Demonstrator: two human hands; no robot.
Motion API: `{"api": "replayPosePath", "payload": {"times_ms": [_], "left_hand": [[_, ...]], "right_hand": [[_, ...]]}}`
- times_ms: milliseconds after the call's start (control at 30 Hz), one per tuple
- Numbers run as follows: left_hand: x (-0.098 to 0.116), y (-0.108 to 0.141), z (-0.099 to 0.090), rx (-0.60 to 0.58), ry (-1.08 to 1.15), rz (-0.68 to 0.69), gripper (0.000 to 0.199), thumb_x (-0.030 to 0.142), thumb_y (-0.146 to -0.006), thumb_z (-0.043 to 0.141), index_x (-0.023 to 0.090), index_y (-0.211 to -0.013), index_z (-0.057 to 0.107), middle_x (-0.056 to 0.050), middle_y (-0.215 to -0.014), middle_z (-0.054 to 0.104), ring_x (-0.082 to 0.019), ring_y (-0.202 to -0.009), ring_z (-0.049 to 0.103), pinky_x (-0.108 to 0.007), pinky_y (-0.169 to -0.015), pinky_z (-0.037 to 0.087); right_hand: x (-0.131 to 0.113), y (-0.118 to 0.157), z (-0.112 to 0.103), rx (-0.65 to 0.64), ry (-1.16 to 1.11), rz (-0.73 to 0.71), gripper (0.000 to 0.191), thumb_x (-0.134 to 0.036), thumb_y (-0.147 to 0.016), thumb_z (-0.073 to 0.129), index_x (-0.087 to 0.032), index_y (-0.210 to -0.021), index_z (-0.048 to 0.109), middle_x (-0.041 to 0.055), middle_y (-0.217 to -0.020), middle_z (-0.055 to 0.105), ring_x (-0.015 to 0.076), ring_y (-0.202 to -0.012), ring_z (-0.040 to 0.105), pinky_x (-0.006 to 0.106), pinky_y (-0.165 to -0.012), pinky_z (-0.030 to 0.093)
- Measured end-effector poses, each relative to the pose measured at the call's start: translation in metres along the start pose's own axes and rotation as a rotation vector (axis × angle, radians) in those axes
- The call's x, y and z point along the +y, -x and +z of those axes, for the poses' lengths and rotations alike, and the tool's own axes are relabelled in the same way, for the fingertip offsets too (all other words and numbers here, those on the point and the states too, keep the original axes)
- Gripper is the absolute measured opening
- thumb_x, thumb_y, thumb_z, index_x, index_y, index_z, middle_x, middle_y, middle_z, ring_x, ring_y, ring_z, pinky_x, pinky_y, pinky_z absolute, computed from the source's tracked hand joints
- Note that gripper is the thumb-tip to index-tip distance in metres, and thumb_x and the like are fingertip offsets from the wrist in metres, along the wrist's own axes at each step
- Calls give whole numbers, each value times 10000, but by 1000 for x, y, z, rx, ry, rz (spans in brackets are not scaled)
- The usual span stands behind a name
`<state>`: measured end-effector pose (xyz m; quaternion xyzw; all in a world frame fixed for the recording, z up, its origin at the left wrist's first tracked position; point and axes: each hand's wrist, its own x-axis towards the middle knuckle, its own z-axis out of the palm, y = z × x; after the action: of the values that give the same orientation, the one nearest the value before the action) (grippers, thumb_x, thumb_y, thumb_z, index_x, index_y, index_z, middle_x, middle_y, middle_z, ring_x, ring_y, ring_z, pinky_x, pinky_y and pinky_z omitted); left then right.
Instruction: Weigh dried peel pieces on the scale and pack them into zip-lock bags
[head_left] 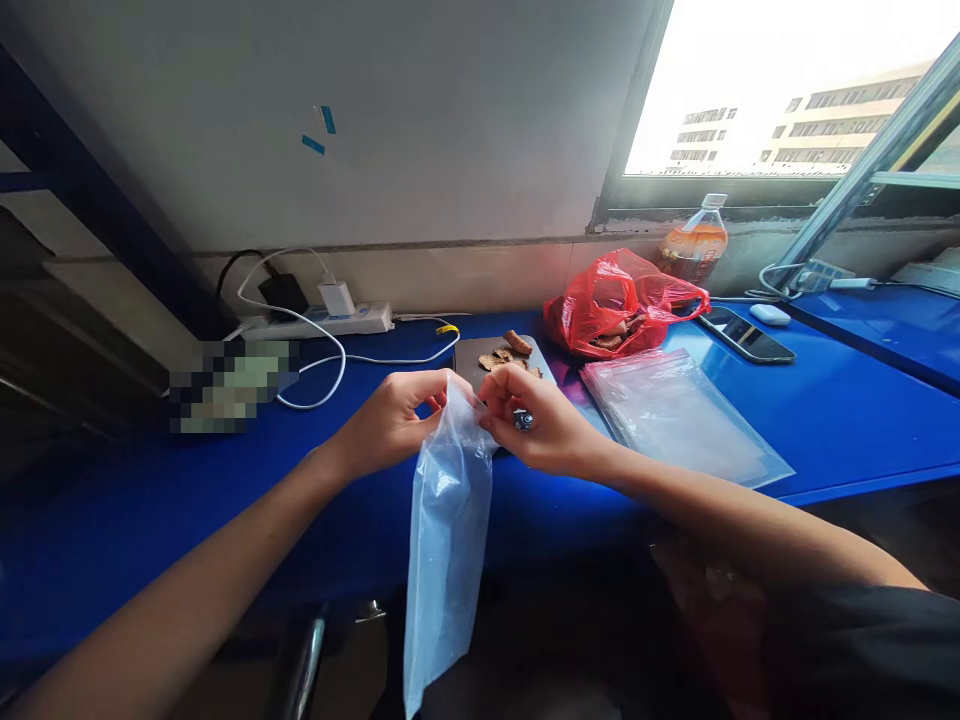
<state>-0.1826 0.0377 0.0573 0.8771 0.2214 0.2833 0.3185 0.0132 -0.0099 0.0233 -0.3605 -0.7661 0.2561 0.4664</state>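
The largest thing is the blue table (862, 420), smooth and slightly shiny; the red bag (600, 290) rests on it, and I give the places from this bag. The clear bag (450, 540) hangs to the left of the red bag and nearer to the table's front edge, its long, narrow body falling past that edge. The left hand (394, 415) pinches its upper edge between thumb and fingers, and the right hand (544, 420) pinches this edge close beside. Whether the mouth is parted, I cannot tell. In my judgement, one should rub the layers gently with the fingertips and draw them evenly, because such film can cling or tear. It looks thin and milky, with long folds.

The stack of clear bags (682, 420), flat and glossy, lies just in front of the red bag. The red bag itself is crinkled and half see-through, with brown pieces (609, 342) showing. Behind it stands the rounded bottle (694, 245). To its left is a flat plate (469, 358), partly hidden; to its right, the dark, flat phone (750, 335). The white case (770, 315), smooth and rounded, is also on its right. Smallest are the dried slices (499, 358) on the plate, rough and irregular, left of the red bag.
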Motion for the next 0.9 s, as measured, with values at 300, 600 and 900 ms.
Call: {"api": "replayPosePath", "payload": {"times_ms": [300, 600, 900], "left_hand": [[-3, -1, 4, -40, -48, 25, 173, 293, -852, 608, 148, -865, 701, -43, -859, 726, -174, -772, 669, -257, -696, 520], [-4, 1, 0, -31, -254, 157, 150, 260, -848, 569, 173, -829, 690, -40, -847, 725, -169, -748, 662, -256, -680, 502], [6, 0, 4, 76, -79, 31, 138, 315, -787, 634, 183, -749, 622, -24, -762, 662, -162, -691, 617, -259, -635, 499]], "right_hand": [[-1, 0, 0, 57, 61, -44, 67, -148, -818, 604, -170, -774, 557, -13, -679, 569, 93, -600, 520, 209, -545, 425], [3, -2, -1, 55, 45, -76, 91, -169, -821, 632, -166, -761, 564, -10, -696, 600, 85, -586, 536, 205, -548, 437], [-4, -2, -3, 89, -31, -41, 82, -181, -814, 597, -179, -759, 537, -13, -693, 592, 94, -623, 532, 215, -583, 442]]}}
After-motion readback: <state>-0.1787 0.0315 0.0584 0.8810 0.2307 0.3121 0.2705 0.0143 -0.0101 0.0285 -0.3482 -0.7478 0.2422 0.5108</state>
